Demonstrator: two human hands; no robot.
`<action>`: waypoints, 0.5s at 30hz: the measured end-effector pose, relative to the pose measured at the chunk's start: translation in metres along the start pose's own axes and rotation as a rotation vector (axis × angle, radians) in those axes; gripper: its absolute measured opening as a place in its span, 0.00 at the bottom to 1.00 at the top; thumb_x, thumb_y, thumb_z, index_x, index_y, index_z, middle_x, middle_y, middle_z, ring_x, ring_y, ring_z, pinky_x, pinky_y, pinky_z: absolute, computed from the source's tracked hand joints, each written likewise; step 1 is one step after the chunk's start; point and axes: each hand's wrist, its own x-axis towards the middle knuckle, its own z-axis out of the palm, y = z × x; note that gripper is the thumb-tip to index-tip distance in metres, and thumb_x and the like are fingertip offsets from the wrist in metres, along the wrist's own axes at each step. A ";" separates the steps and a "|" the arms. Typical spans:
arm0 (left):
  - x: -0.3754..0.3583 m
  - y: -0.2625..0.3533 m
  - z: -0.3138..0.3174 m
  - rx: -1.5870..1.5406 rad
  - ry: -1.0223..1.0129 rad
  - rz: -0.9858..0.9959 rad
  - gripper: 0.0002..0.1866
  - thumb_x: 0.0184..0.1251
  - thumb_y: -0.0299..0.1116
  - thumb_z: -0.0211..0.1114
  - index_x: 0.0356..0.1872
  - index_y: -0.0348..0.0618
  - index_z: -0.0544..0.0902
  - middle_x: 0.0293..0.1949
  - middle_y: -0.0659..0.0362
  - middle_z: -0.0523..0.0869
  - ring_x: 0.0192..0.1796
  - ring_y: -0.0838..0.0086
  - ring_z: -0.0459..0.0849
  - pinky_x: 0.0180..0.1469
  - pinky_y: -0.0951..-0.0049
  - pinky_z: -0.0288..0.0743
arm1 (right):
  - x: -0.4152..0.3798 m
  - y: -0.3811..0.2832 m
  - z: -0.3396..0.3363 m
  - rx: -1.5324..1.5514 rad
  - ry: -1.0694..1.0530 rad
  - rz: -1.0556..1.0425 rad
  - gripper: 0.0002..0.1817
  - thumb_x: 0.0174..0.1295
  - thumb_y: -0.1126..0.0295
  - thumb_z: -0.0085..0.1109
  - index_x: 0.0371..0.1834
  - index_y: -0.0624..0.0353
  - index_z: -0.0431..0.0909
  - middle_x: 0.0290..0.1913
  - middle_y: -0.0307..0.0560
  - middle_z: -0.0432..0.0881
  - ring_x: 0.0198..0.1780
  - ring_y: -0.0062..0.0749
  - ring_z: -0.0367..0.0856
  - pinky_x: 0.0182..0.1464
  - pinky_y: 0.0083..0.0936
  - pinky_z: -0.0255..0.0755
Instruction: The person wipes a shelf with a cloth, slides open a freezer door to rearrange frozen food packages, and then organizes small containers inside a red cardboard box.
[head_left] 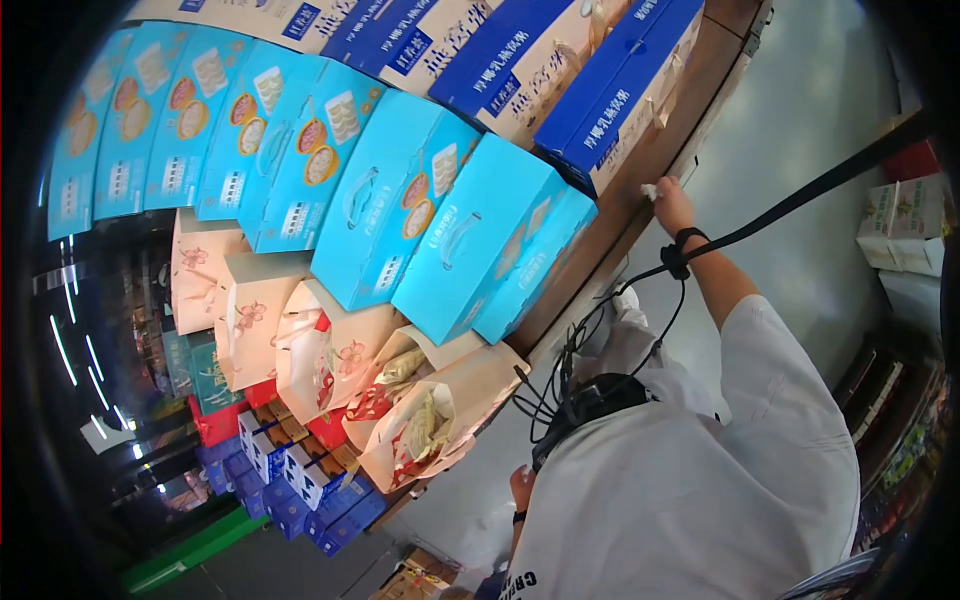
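My right hand [674,207] is closed around a small, crumpled white wad [650,191], perhaps tissue or cloth. It is beside the brown edge of the display counter [640,215], near a dark blue and beige gift box [622,98]. Lower down, my left hand [521,487] shows only partly past my white shirt [690,490], and its fingers are too small and hidden to read. The nearest thing to it is a beige paper bag [480,385] with gold and red packs inside.
Turquoise handled cartons [395,205] stand in a row on the counter. Beyond the bags are more blue boxes [345,515]. A black strap [800,190] and loose cables [590,335] cross in front of me. White cartons [905,225] stand across the grey floor [790,130].
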 end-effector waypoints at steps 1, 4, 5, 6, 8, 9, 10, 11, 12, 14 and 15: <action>-0.001 -0.004 -0.001 -0.016 -0.010 0.019 0.17 0.60 0.34 0.66 0.46 0.31 0.82 0.39 0.42 0.85 0.41 0.55 0.84 0.44 0.62 0.78 | 0.010 0.011 -0.002 -0.002 0.022 0.097 0.06 0.53 0.79 0.54 0.34 0.63 0.71 0.43 0.58 0.75 0.44 0.61 0.75 0.45 0.47 0.71; 0.000 -0.022 0.013 0.068 0.022 -0.025 0.19 0.58 0.38 0.68 0.45 0.33 0.83 0.35 0.41 0.85 0.39 0.53 0.84 0.43 0.60 0.76 | 0.019 0.044 -0.024 0.157 0.365 0.127 0.06 0.53 0.77 0.55 0.33 0.65 0.72 0.37 0.64 0.76 0.40 0.62 0.75 0.43 0.46 0.70; -0.004 -0.026 0.021 0.017 0.066 -0.022 0.19 0.59 0.40 0.67 0.46 0.35 0.83 0.38 0.42 0.85 0.42 0.51 0.84 0.48 0.59 0.76 | 0.015 0.054 -0.032 0.169 0.388 0.123 0.06 0.53 0.77 0.55 0.33 0.65 0.72 0.37 0.64 0.76 0.40 0.62 0.75 0.43 0.46 0.70; -0.007 -0.023 0.025 0.008 0.015 -0.113 0.18 0.61 0.41 0.64 0.46 0.37 0.83 0.43 0.44 0.85 0.48 0.50 0.82 0.52 0.59 0.75 | 0.007 0.065 -0.040 0.146 0.354 0.133 0.07 0.53 0.76 0.56 0.33 0.66 0.72 0.36 0.64 0.76 0.39 0.62 0.75 0.42 0.46 0.70; -0.005 -0.022 0.039 -0.010 -0.014 -0.063 0.18 0.62 0.41 0.64 0.46 0.37 0.83 0.43 0.44 0.85 0.48 0.50 0.82 0.52 0.59 0.74 | -0.013 0.078 -0.055 0.091 0.286 0.154 0.08 0.54 0.73 0.58 0.33 0.66 0.72 0.33 0.64 0.76 0.37 0.61 0.75 0.39 0.45 0.70; -0.001 -0.023 0.045 -0.020 -0.030 -0.024 0.18 0.62 0.41 0.64 0.46 0.38 0.83 0.43 0.44 0.85 0.49 0.50 0.82 0.53 0.59 0.74 | -0.028 0.080 -0.065 0.043 0.230 0.215 0.09 0.55 0.72 0.58 0.34 0.66 0.73 0.35 0.63 0.77 0.40 0.61 0.76 0.42 0.45 0.71; 0.004 -0.027 0.051 -0.020 -0.048 0.019 0.18 0.62 0.41 0.64 0.46 0.38 0.83 0.44 0.44 0.85 0.49 0.50 0.82 0.53 0.59 0.74 | -0.048 0.084 -0.073 -0.006 0.174 0.284 0.09 0.56 0.71 0.58 0.35 0.66 0.74 0.37 0.63 0.78 0.42 0.61 0.77 0.45 0.44 0.72; 0.011 -0.029 0.056 -0.025 -0.068 0.065 0.18 0.62 0.41 0.64 0.46 0.38 0.83 0.44 0.44 0.85 0.49 0.50 0.82 0.53 0.59 0.74 | -0.070 0.086 -0.079 -0.016 0.169 0.315 0.09 0.56 0.71 0.57 0.36 0.66 0.74 0.36 0.63 0.78 0.42 0.61 0.77 0.44 0.45 0.72; 0.021 -0.027 0.059 -0.030 -0.086 0.111 0.18 0.62 0.41 0.63 0.46 0.38 0.83 0.44 0.44 0.85 0.49 0.50 0.82 0.53 0.59 0.74 | -0.091 0.087 -0.088 -0.029 0.168 0.342 0.09 0.56 0.71 0.57 0.36 0.66 0.74 0.36 0.63 0.79 0.41 0.61 0.77 0.44 0.45 0.72; 0.040 -0.024 0.069 -0.039 -0.125 0.216 0.18 0.63 0.41 0.63 0.46 0.38 0.83 0.44 0.45 0.85 0.50 0.50 0.81 0.53 0.59 0.74 | -0.130 0.099 -0.104 -0.021 0.121 0.395 0.09 0.56 0.72 0.57 0.35 0.66 0.74 0.36 0.64 0.79 0.41 0.62 0.77 0.43 0.45 0.72; 0.052 -0.022 0.073 -0.038 -0.149 0.271 0.17 0.63 0.41 0.63 0.46 0.38 0.83 0.45 0.45 0.85 0.50 0.50 0.81 0.53 0.59 0.74 | -0.146 0.099 -0.117 -0.012 0.073 0.412 0.08 0.55 0.72 0.57 0.35 0.66 0.74 0.36 0.64 0.79 0.41 0.62 0.77 0.43 0.45 0.71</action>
